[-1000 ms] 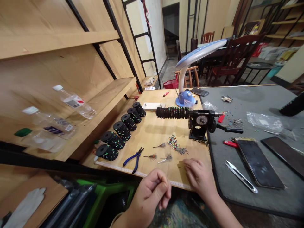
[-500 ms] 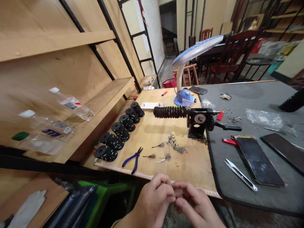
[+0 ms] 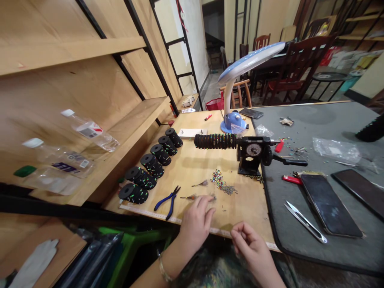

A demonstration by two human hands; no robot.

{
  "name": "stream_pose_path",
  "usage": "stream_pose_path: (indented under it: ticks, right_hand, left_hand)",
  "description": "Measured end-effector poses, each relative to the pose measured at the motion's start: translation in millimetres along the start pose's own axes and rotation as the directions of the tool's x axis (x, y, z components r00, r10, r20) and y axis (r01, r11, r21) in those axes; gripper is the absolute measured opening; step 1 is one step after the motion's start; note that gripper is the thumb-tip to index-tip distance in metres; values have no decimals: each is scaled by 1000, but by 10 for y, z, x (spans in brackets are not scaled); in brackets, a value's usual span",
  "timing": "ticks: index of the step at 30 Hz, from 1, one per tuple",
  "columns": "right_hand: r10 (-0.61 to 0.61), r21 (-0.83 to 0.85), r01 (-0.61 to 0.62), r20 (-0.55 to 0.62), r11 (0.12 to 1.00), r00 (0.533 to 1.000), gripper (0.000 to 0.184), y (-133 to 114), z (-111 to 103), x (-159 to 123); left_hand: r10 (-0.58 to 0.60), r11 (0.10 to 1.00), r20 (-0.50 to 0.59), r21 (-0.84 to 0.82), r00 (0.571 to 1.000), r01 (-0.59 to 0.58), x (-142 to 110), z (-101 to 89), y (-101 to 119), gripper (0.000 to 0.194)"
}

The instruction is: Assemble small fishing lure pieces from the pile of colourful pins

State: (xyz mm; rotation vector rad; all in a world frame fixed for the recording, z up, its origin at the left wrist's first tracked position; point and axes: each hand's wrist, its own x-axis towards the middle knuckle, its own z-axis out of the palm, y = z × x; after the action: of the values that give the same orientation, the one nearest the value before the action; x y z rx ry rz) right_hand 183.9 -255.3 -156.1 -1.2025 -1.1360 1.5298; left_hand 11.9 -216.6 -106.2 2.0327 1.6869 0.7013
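Note:
My left hand (image 3: 196, 218) reaches over the front edge of the table, thumb apart from the fingers. Its fingertips cover part of a small wispy bundle (image 3: 213, 197); whether they touch it I cannot tell. Just beyond lie another bundle with an orange patch (image 3: 192, 197) and a third wispy bundle (image 3: 200, 184). My right hand (image 3: 250, 242) is at the table edge, thumb and fingertips pinched together; anything between them is too small to make out. Blue-handled pliers (image 3: 168, 202) lie left of my left hand. A pile of coloured beads (image 3: 219, 179) and small grey metal pieces (image 3: 228, 189) lies ahead.
A black hand-cranked winder (image 3: 253, 150) carries a wound black spool (image 3: 215, 141). Several wound black spools (image 3: 153, 166) line the left side. A blue-and-white lamp (image 3: 234, 120) stands behind. Thread snips (image 3: 305, 222) and a phone (image 3: 330, 206) lie on the grey mat (image 3: 288, 256).
My hands, together at the table edge before, are now apart. The left has moved forward over the table to the small bundles; the right has shifted slightly right and stays pinched.

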Motion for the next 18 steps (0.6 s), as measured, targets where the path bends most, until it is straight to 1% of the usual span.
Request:
stream_pose_path:
  ticks: [2, 5, 7, 9, 11, 13, 14, 15, 17, 18]
  right_hand:
    - [39, 65, -36, -42, 997, 998, 44, 69, -26, 12]
    - [87, 111, -78, -83, 991, 993, 44, 124, -56, 10]
    - [108, 133, -95, -92, 987, 990, 44, 142, -67, 7]
    - [116, 152, -102, -86, 983, 990, 44, 157, -67, 10]
    - [110, 163, -95, -86, 982, 990, 44, 168, -58, 18]
    - [101, 168, -84, -94, 982, 990, 44, 165, -39, 28]
    - [99, 168, -82, -95, 982, 991, 44, 155, -26, 33]
    - [100, 165, -84, -92, 983, 991, 45, 140, -10, 37]
    - [116, 153, -104, -76, 983, 990, 47, 94, 28, 42]
    - [129, 145, -119, -64, 982, 990, 48, 67, 48, 44]
  left_hand:
    - [-39, 991, 22, 129, 999, 36, 118, 80, -36, 28]
    - [-158, 957, 84, 260, 984, 131, 247, 180, -31, 32]
    - [-207, 945, 102, 278, 973, 172, 286, 224, -26, 32]
    - [-203, 950, 107, 261, 973, 170, 282, 243, -39, 33]
    - [-162, 977, 108, 155, 981, 144, 238, 235, -70, 28]
    - [-137, 987, 120, -70, 983, 146, 160, 208, -103, 19]
    - [-143, 964, 139, -204, 980, 170, 112, 190, -114, 14]
    - [-159, 922, 168, -327, 973, 207, 60, 173, -119, 9]
    - [-201, 812, 242, -500, 949, 300, -48, 144, -106, 4]
    - [-217, 755, 271, -561, 938, 338, -102, 136, -91, 6]
